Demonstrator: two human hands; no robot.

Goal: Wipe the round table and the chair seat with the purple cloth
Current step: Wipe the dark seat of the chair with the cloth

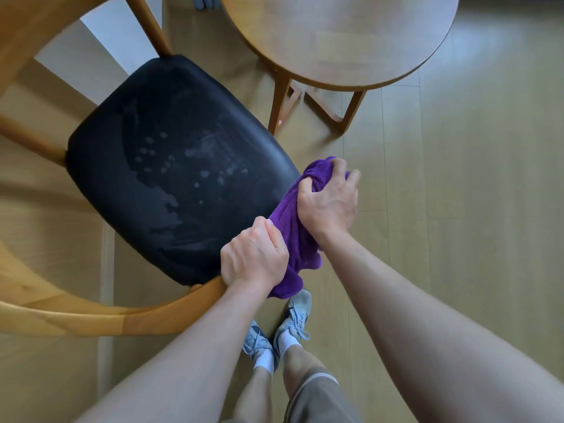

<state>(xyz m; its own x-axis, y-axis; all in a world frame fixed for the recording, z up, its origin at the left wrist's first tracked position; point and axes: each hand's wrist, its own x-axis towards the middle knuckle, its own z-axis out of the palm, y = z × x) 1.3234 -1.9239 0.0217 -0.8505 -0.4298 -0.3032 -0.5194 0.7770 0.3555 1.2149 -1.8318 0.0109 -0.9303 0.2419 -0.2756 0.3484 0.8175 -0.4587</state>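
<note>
I am holding both bare forearms extended forward and downward, converging. My left hand (254,254) is clenching into a fist, knuckles upward. My right hand (328,199) is sitting just ahead of it, fingers (338,164) curling closed, wrist flexing inward.

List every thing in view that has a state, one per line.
purple cloth: bunched, gripped by both hands beside the seat's edge
left hand: closed on the cloth
right hand: closed on the cloth
chair seat: smeared, pale spots showing
round table: top bare
</note>
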